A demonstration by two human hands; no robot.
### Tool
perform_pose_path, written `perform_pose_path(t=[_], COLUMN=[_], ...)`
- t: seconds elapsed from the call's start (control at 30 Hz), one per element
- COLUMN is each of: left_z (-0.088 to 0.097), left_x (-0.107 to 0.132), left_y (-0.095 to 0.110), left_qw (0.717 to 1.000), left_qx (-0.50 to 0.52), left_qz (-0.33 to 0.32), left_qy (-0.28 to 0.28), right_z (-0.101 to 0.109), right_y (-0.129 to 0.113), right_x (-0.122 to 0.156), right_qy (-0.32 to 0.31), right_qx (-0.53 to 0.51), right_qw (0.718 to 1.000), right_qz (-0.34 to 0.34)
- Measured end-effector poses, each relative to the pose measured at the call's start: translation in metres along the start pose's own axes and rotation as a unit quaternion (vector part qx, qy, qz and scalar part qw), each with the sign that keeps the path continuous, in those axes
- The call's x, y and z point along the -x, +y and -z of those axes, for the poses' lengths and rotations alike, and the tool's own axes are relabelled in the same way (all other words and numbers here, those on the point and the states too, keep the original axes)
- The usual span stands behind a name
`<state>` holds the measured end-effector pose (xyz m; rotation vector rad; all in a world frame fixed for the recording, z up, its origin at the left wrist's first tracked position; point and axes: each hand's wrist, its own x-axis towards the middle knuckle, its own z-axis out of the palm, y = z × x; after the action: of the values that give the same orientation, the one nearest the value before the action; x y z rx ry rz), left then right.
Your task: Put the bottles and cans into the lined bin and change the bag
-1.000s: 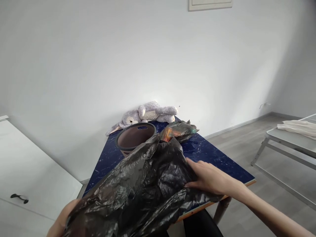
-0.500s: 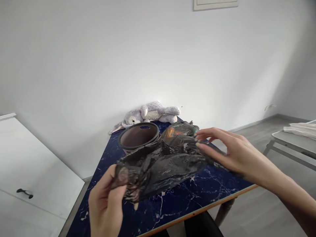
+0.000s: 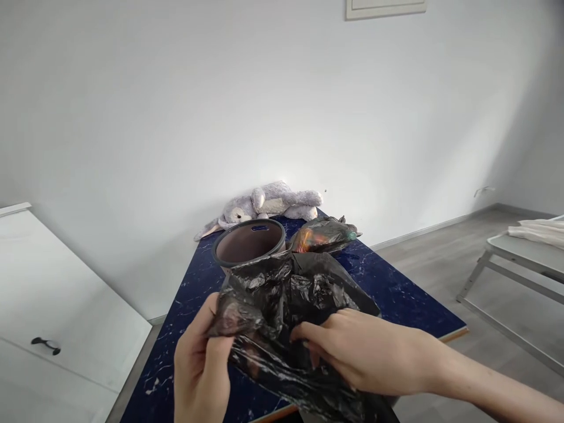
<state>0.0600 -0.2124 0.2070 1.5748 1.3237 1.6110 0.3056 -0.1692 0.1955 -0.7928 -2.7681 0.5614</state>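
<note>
A thin black plastic bag is stretched in front of me, its near part hanging over the front edge of the table. My left hand pinches the bag's left side between thumb and fingers. At the bag's middle my right hand has curled fingers pressed into the folds; the fingertips are partly hidden by the plastic. Just beyond the bag stands a brown round bin with a dark rim and a slot handle, tilted in my view. Right of it lies a tied, filled dark bag with orange and green contents showing through.
A grey plush toy lies along the back of the blue marbled table, by the white wall. To the left is a white cabinet with a black handle. A grey folding stand with white cloth is on the right.
My right hand has come down and left, from above the bag's far right into its folds. The near plastic now hangs lower, over the table edge. My left hand keeps its pinch, slightly further right.
</note>
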Motion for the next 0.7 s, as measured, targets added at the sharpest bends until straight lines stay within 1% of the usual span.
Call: perform_pose_path(t=[0.03, 0.1, 0.17, 0.2, 0.23, 0.27, 0.33, 0.4, 0.47, 0.57, 0.63, 0.67, 0.7], left_z=[-0.004, -0.013, -0.02, -0.023, -0.023, -0.022, -0.016, -0.009, -0.004, -0.007, -0.013, -0.016, -0.019], left_x=[0.002, 0.009, 0.015, 0.017, 0.018, 0.017, 0.013, 0.006, 0.001, 0.0, 0.006, 0.01, 0.016], left_y=[0.001, 0.003, 0.006, 0.007, 0.008, 0.008, 0.007, 0.005, 0.005, 0.007, 0.009, 0.01, 0.01], left_qw=[1.0, 0.998, 0.997, 0.997, 0.998, 0.998, 0.997, 0.996, 0.995, 0.995, 0.996, 0.996, 0.995], left_qx=[-0.01, -0.035, -0.052, -0.051, -0.047, -0.039, -0.027, -0.016, 0.004, 0.025, 0.012, -0.005, -0.028], left_qz=[-0.009, -0.03, -0.045, -0.049, -0.049, -0.047, -0.045, -0.047, -0.055, -0.062, -0.063, -0.065, -0.069], left_qy=[-0.023, -0.042, -0.025, -0.008, 0.013, 0.031, 0.058, 0.078, 0.088, 0.073, 0.063, 0.067, 0.068], right_z=[-0.002, -0.004, -0.005, -0.005, -0.004, -0.002, 0.006, 0.017, 0.028, 0.035, 0.029, 0.024, 0.018], right_y=[-0.001, -0.001, 0.004, 0.007, 0.012, 0.016, 0.023, 0.026, 0.024, 0.022, 0.022, 0.024, 0.025], right_x=[-0.004, -0.014, -0.024, -0.028, -0.031, -0.032, -0.031, -0.025, -0.016, -0.004, -0.001, -0.002, -0.005], right_qy=[0.004, -0.028, -0.068, -0.072, -0.059, -0.029, 0.063, 0.16, 0.237, 0.343, 0.405, 0.415, 0.409], right_qx=[0.003, 0.004, -0.016, -0.03, -0.041, -0.047, -0.056, -0.07, -0.093, -0.101, -0.056, -0.027, -0.005], right_qw=[1.0, 0.999, 0.997, 0.997, 0.997, 0.998, 0.992, 0.974, 0.952, 0.918, 0.898, 0.897, 0.904], right_qz=[0.005, 0.019, 0.014, 0.003, -0.013, -0.035, -0.091, -0.143, -0.168, -0.17, -0.161, -0.147, -0.125])
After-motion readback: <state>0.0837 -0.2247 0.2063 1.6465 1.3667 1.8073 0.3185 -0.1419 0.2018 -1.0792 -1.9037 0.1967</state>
